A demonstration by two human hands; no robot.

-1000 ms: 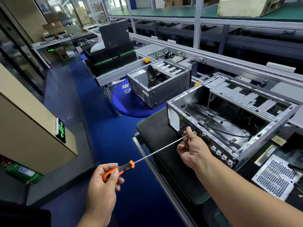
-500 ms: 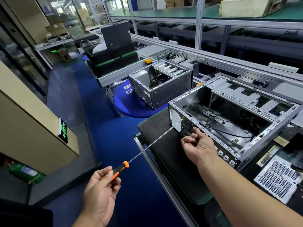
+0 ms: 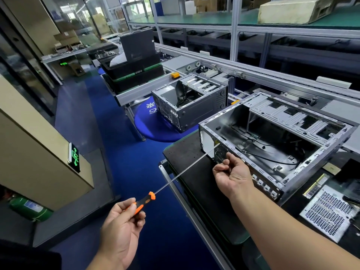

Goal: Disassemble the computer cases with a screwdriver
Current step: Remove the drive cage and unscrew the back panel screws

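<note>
Head view: the left hand [image 3: 121, 225] grips the orange-and-black handle of a long-shafted screwdriver [image 3: 171, 183], its fingers [image 3: 139, 216] curled round the grip out over the blue floor [image 3: 124, 133], off the worktop's left edge. The thin shaft runs up and to the right across that edge, and its tip sits at the upper left corner of the end panel of the near computer case [image 3: 272, 137]. This case lies open-side up on the black mat of the worktop [image 3: 196, 172], close to the worktop's left end, with black cables loose inside it.

The right hand [image 3: 232, 176] is held against the same end panel, just right of the shaft; its fingers are curled in with thumb and forefinger pinched together, and whether they hold anything cannot be told.

A second open computer case [image 3: 191, 106] stands further back on the left, well apart from the first. Near the worktop's right edge lies a perforated metal box [image 3: 329, 215], with a memory stick [image 3: 315, 186] just beside it.
</note>
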